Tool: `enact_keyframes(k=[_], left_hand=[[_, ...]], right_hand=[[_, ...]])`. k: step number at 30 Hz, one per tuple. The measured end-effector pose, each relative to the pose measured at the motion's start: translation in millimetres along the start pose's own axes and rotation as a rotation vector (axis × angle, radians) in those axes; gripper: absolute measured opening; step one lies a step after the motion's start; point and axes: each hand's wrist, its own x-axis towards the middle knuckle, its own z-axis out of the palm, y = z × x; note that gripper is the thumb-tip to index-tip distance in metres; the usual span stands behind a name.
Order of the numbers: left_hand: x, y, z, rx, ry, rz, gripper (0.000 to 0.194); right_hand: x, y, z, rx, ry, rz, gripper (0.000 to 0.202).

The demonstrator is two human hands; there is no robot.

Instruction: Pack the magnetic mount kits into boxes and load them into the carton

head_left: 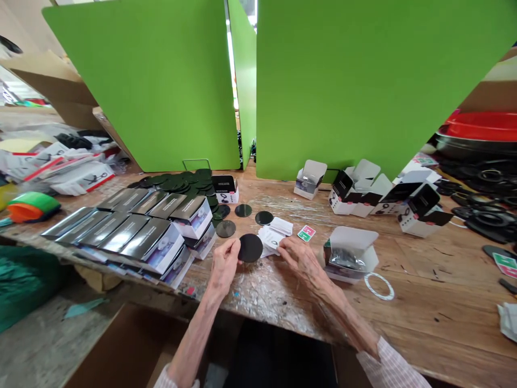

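Observation:
My left hand (pixel 224 265) is closed on the edge of a flat black disc (pixel 250 248), held just above the table's front part. To its right lies a small pile of white printed leaflets (pixel 277 231). The fingers of my right hand (pixel 299 255) are bent and pinch the edge of a leaflet there. Behind the held disc, more dark discs (pixel 264 217) lie singly on the wood. An open white box (pixel 349 257) with something dark in clear plastic inside stands right of my right hand. A green and red sticker card (pixel 306 233) lies behind that hand.
Stacked closed black-and-white boxes (pixel 141 237) stand on the left, with a heap of dark discs (pixel 186 182) behind. Several open boxes (pixel 359 188) line the back right. Tall green panels (pixel 363 86) border the table. A white ring (pixel 378 286) lies right; black parts (pixel 488 188) fill the far right.

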Motion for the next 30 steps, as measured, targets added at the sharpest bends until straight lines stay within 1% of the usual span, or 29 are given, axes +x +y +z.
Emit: enact_keyframes(k=[3,6,8,10,13,16,19,21,22,24,26,28,30], left_hand=[[-3.2,8.5,2.3,-0.193,0.006,-0.101,0.035],[-4.9,16.2,1.1,-0.289,0.015,-0.174,0.039],[-7.6,20.0,0.8,-0.344,0.026,-0.221,0.042],[-12.1,22.9,2.9,-0.404,0.016,-0.267,0.045],[-19.9,26.0,12.1,-0.485,-0.039,-0.303,0.044],[-25.6,26.3,25.3,-0.505,-0.079,-0.286,0.042],[-27.9,24.4,37.1,-0.473,-0.052,-0.256,0.041],[-29.0,24.1,42.7,-0.46,-0.02,-0.257,0.04],[-29.7,24.9,44.7,-0.461,-0.009,-0.262,0.04],[-31.5,28.3,47.3,-0.465,-0.008,-0.28,0.039],[-33.1,33.4,50.2,-0.482,-0.026,-0.299,0.036],[-33.7,37.7,57.5,-0.51,-0.074,-0.307,0.034],[-33.6,38.9,74.4,-0.481,-0.204,-0.266,0.036]], right_hand=[[2.1,-1.6,1.1,0.07,0.08,0.048,0.025],[2.5,-2.3,0.2,0.081,0.134,0.093,0.028],[1.4,-4.6,-4.2,0.077,0.173,0.133,0.032],[-0.1,-9.4,-11.1,0.148,0.224,0.223,0.033],[-2.4,-18.5,-18.6,0.382,0.282,0.401,0.034],[-5.4,-24.5,-15.3,0.698,0.279,0.556,0.042],[-8.1,-28.3,-4.5,1.098,0.251,0.703,0.046],[-9.1,-32.9,2.4,1.325,0.223,0.765,0.051],[-9.8,-36.1,4.9,1.398,0.219,0.775,0.053],[-12.8,-43.3,5.8,1.376,0.241,0.73,0.053],[-19.8,-48.5,-1.5,1.21,0.313,0.669,0.046],[-31.0,-48.2,-19.1,0.988,0.377,0.631,0.038],[-43.8,-40.1,-44.8,0.744,0.448,0.595,0.031]])
